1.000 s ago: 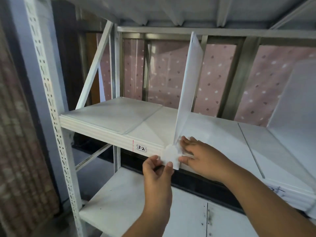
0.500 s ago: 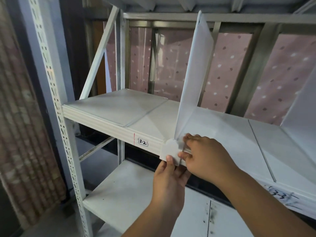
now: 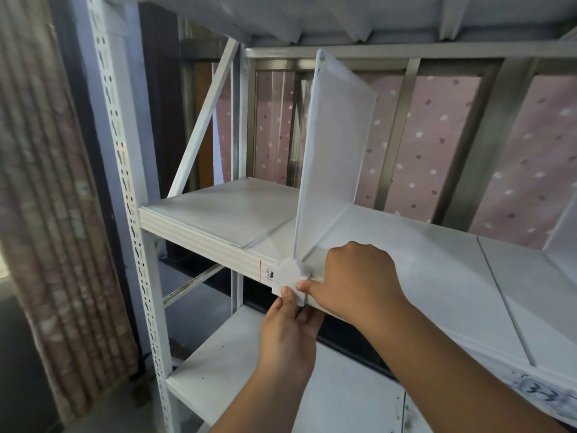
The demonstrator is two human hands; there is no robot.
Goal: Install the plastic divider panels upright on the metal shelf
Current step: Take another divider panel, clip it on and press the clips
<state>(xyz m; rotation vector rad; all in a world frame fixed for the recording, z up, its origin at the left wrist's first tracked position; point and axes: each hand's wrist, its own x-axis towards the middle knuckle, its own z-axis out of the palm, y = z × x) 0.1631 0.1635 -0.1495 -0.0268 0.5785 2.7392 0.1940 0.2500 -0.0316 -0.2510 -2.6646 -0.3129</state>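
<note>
A translucent white plastic divider panel [image 3: 334,145] stands upright on the white metal shelf [image 3: 224,210], running from front to back. Its front clip tab [image 3: 288,278] hangs over the shelf's front edge and partly covers a handwritten label. My left hand [image 3: 288,332] comes from below, its thumb pressing the bottom of the tab. My right hand [image 3: 356,279] rests on the shelf just right of the panel's base, thumb and fingers pinching the tab's right side. A second divider [image 3: 562,242] shows at the far right edge.
A perforated white upright [image 3: 125,195] stands at the left with a diagonal brace [image 3: 203,120] behind it. A lower shelf [image 3: 218,379] lies beneath my hands and an upper shelf [image 3: 312,17] overhead. A pink dotted curtain [image 3: 437,151] hangs behind, a patterned curtain [image 3: 40,182] left.
My left hand has risen from below the shelf edge onto the tab, thumb pressing it. The tab now sits over the shelf front, covering part of the label. The camera moved closer.
</note>
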